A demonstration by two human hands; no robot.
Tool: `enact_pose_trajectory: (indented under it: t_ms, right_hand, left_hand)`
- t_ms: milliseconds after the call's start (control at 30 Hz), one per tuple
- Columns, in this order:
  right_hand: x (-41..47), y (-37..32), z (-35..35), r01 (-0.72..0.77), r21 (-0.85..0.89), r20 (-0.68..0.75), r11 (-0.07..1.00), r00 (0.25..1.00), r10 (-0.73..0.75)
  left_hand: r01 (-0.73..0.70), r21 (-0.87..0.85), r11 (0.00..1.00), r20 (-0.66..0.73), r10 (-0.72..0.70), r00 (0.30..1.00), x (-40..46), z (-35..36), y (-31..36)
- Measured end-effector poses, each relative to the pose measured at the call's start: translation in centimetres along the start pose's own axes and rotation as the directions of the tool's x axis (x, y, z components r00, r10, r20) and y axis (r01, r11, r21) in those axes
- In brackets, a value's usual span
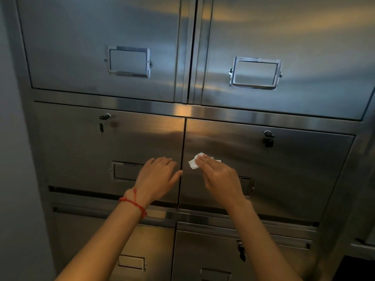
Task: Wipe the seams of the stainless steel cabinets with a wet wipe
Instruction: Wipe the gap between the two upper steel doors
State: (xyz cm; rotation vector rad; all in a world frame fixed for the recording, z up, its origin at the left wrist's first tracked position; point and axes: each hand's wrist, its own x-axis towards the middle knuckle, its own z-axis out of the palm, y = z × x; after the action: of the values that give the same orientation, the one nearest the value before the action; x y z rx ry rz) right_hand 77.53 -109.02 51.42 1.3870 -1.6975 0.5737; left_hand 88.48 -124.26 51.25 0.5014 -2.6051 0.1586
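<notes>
A stainless steel cabinet point(284, 37) fills the view, with doors above and drawers below. A dark vertical seam point(183, 142) runs between the two middle drawers. My right hand point(220, 176) presses a small white wet wipe point(193, 163) flat against the right drawer front, just right of that seam. My left hand point(157, 177), with a red string at the wrist, rests with spread fingers on the left drawer front, its thumb tip at the seam.
Label holders point(254, 73) sit on the upper doors, and keys hang in locks point(268, 138) on the middle drawers. A horizontal seam point(243, 116) separates doors from drawers. A grey wall point(12, 159) borders the cabinet on the left. More drawers lie below.
</notes>
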Motion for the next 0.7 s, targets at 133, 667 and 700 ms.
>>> enact_pose_trajectory:
  t_ms: [133,667,700]
  right_hand:
    - [0.3,0.0,0.3,-0.002,-0.017,-0.019,1.0,1.0,0.002]
    - [7.2,-1.9,3.0,-0.098,-0.097,-0.148,0.99,0.985,0.083]
    - [7.6,-2.0,3.0,-0.1,-0.107,-0.153,0.989,0.985,0.083]
  left_hand:
    - [-0.02,-0.011,1.0,-0.015,0.02,1.0,0.5,0.0,-0.6]
    - [-0.173,-0.041,0.984,-0.193,0.162,0.968,6.1,-2.2,-6.7]
    - [-0.184,-0.045,0.982,-0.204,0.171,0.964,6.5,-2.3,-7.0]
